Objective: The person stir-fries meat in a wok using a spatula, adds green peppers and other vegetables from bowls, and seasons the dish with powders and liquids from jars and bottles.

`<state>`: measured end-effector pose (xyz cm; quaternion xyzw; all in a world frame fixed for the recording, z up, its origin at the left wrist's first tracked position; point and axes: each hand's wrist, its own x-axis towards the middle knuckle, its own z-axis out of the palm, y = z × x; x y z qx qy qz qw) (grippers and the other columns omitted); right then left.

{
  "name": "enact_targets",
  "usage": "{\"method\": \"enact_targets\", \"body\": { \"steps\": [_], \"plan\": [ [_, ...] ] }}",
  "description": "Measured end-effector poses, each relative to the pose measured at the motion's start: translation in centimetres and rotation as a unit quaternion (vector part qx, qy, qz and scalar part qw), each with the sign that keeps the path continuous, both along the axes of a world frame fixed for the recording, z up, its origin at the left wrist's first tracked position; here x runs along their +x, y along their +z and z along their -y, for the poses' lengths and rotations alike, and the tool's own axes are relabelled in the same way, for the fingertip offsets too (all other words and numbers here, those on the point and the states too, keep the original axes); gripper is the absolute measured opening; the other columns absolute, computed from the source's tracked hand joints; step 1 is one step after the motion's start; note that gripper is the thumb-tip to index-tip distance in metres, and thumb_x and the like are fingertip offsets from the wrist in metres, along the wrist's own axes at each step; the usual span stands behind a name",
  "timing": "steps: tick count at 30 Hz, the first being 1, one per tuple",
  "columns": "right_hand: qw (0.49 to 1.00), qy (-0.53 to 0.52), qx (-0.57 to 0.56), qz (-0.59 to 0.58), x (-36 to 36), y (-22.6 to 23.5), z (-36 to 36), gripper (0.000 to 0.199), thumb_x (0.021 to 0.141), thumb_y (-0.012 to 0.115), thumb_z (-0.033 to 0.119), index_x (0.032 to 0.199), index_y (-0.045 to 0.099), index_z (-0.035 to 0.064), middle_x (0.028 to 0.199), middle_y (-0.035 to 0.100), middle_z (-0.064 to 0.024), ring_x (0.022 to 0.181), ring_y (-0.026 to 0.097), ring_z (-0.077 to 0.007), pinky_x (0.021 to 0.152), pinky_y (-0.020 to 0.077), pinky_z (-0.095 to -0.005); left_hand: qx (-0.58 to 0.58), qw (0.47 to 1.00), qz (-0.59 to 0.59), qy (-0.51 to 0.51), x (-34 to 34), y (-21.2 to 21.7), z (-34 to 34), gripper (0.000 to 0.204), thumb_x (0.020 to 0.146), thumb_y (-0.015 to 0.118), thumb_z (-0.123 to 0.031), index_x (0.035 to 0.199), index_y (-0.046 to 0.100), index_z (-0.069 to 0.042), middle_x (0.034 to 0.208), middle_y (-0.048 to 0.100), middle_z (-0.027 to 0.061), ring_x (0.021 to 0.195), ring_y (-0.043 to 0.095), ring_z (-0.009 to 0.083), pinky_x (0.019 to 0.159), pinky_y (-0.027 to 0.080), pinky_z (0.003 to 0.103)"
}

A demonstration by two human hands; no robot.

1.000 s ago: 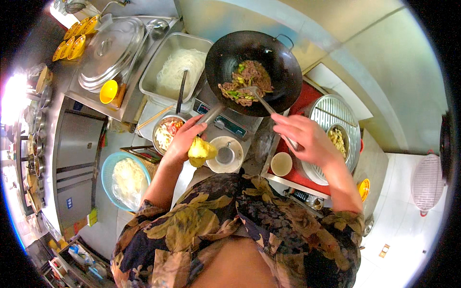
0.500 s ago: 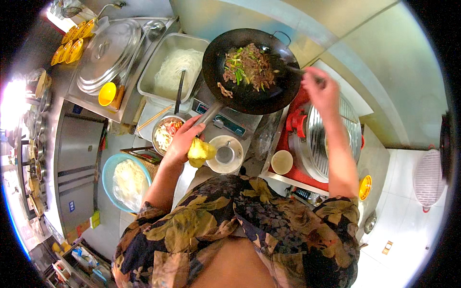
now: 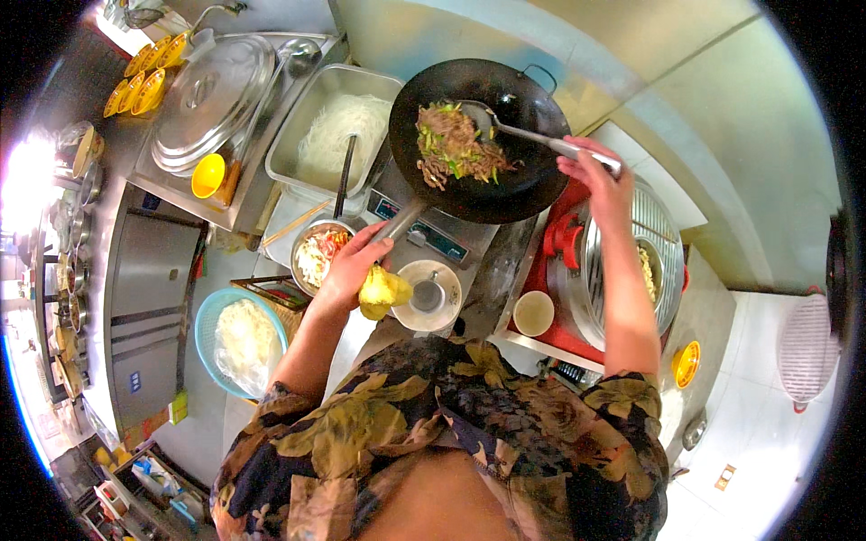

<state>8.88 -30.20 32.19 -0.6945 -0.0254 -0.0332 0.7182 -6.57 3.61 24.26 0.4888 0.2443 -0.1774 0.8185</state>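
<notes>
A black wok [image 3: 537,185] rests over the cooker, its metal handle toward me. My left hand [image 3: 356,261] is wrapped round that handle, and a bunched yellow cloth [image 3: 383,290] sits beneath the fingers. Stir-fried meat strips with green vegetable pieces [image 3: 458,151] lie in the left part of the wok. My right hand [image 3: 603,176] closes on the grip of a metal wok ladle [image 3: 532,135]. The ladle's rounded head touches the food, which partly hides it.
Left of the wok stand a tray of white noodles [image 3: 332,167], a bowl of chopped ingredients [image 3: 316,257] and a lidded pot [image 3: 212,104]. Nearer me is a pale bowl [image 3: 442,316]. A steamer pot [image 3: 663,298] and a cup [image 3: 533,313] stand at right.
The right hand has shifted slightly, and the ladle now reaches left into the food. The food has gathered toward the wok's left side. My left hand still holds the handle.
</notes>
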Motion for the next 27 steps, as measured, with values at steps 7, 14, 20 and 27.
{"method": "enact_targets", "body": {
  "steps": [7, 14, 20, 27],
  "plan": [
    [0.986, -0.089, -0.133, -0.044, 3.6, 2.9, 6.1, 0.027, 0.088, 0.066, 0.014, 0.104, 0.063, -0.0086, 0.089, 0.069, -0.0179, 0.066, 0.070, -0.0234, 0.062, 0.0599, -0.0325, 0.003, 1.000, 0.016, -0.013, 0.3, -1.7, 0.0, 0.042, 0.091, 0.062, -0.017, 0.131, 0.053, -0.005, 0.077, 0.057, 0.0023, 0.064, 0.054, 0.0106, 0.054, 0.043, 0.025],
    [0.938, -0.150, 0.224, -0.219, 3.2, -9.6, 3.6, 0.020, 0.086, 0.060, 0.004, 0.096, 0.058, -0.0129, 0.094, 0.060, -0.0219, 0.080, 0.066, -0.0361, 0.070, 0.0632, -0.0442, 0.000, 0.999, 0.004, -0.034, 0.6, -1.8, 0.1, 0.044, 0.092, 0.062, -0.017, 0.132, 0.052, -0.004, 0.080, 0.058, 0.0017, 0.065, 0.054, 0.0099, 0.055, 0.043, 0.024],
    [0.975, -0.090, 0.183, -0.086, 1.2, -5.8, 0.4, 0.025, 0.090, 0.060, 0.009, 0.105, 0.061, -0.0105, 0.105, 0.066, -0.0233, 0.084, 0.069, -0.0324, 0.073, 0.0615, -0.0397, 0.019, 1.000, -0.005, -0.005, 0.0, -1.1, 0.5, 0.043, 0.092, 0.062, -0.017, 0.132, 0.052, -0.005, 0.079, 0.058, 0.0018, 0.064, 0.054, 0.0101, 0.054, 0.043, 0.025],
    [0.936, 0.145, -0.267, 0.175, -5.5, 2.3, -2.5, 0.023, 0.087, 0.063, 0.006, 0.109, 0.065, -0.0007, 0.116, 0.067, -0.0160, 0.099, 0.068, -0.0263, 0.087, 0.0552, -0.0362, 0.026, 1.000, 0.002, -0.018, 0.1, -0.9, 0.4, 0.044, 0.092, 0.061, -0.018, 0.133, 0.051, -0.004, 0.078, 0.057, 0.0021, 0.064, 0.054, 0.0107, 0.054, 0.043, 0.025]
  ]
}}
